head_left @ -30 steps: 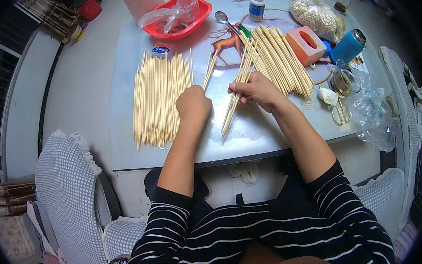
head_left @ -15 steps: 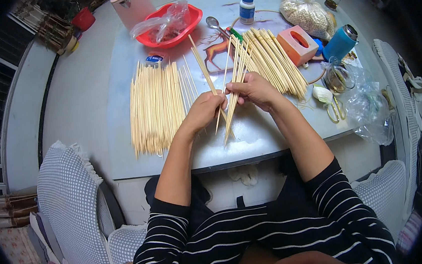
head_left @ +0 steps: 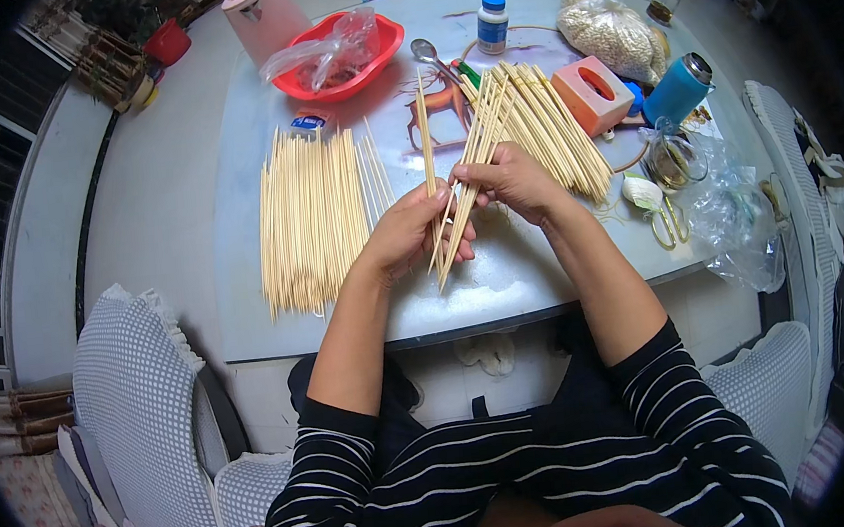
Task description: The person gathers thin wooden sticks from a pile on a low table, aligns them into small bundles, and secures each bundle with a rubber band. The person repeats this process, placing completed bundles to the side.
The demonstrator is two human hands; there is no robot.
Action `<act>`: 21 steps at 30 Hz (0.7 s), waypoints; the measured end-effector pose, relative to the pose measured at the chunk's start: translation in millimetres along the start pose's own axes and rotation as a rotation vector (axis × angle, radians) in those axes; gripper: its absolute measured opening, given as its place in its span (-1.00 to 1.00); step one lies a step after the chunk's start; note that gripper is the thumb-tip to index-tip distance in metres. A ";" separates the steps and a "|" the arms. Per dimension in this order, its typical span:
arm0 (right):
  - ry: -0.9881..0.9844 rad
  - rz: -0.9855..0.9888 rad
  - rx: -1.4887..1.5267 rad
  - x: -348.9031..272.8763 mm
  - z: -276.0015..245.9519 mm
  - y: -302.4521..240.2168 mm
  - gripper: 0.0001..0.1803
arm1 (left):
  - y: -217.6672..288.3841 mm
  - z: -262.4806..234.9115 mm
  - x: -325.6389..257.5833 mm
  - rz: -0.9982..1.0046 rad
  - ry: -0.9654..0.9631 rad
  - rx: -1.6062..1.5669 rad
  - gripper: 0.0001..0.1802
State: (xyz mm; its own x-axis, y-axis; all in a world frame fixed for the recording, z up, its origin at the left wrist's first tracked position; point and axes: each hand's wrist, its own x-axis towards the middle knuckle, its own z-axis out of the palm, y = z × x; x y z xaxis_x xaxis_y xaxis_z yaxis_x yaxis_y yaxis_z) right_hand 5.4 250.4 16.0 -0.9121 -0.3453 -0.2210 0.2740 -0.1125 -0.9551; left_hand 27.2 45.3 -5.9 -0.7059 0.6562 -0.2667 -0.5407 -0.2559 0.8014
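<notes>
My left hand [head_left: 411,226] is closed on a few thin bamboo skewers [head_left: 426,133] that stand nearly straight away from me. Close beside it, my right hand [head_left: 510,183] pinches a larger, slightly fanned bunch of skewers [head_left: 480,143]. The lower ends of both bunches meet near my left fingers. Left of the hands lies a wide pile of loose skewers [head_left: 313,218], with several paler sticks [head_left: 372,177] along its right side. To the right, thicker bundles of skewers [head_left: 551,132] lie slanted on the table [head_left: 242,269].
Toward the back are a red basin [head_left: 392,40] with a plastic bag, a pink jug [head_left: 265,18], a spoon [head_left: 427,52] and a white bottle [head_left: 493,26]. On the right stand a tissue box [head_left: 592,95], a blue flask [head_left: 678,90], scissors [head_left: 669,222] and a clear bag [head_left: 740,226].
The skewers in my left hand have swung from leaning left to nearly upright. A lone skewer between the hands now sits against the right-hand bunch. My left fingers reach beneath that bunch.
</notes>
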 end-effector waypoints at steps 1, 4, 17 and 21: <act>-0.008 -0.008 -0.002 -0.1 -0.6 0.3 -0.86 | 1.9 2.2 0.0 0.005 0.010 0.016 -0.63; -0.032 0.001 -0.008 0.0 0.0 0.3 -0.87 | 3.1 3.9 0.6 0.011 -0.014 0.037 -0.60; -0.040 -0.035 -0.145 -2.4 -0.6 -1.4 -0.83 | -1.5 7.6 -0.6 -0.030 -0.004 0.122 -0.66; 0.027 -0.062 -0.153 -1.0 -0.4 -0.3 -0.75 | 0.6 7.5 -2.1 -0.036 -0.010 0.121 -0.67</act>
State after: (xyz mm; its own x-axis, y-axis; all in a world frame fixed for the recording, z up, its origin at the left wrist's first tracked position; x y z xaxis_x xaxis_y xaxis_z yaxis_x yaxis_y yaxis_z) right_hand 6.1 251.2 16.4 -0.9342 -0.3170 -0.1638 0.1690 0.0110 -0.9855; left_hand 31.8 49.2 -0.8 -0.6822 0.6706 -0.2915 -0.5057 -0.1448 0.8505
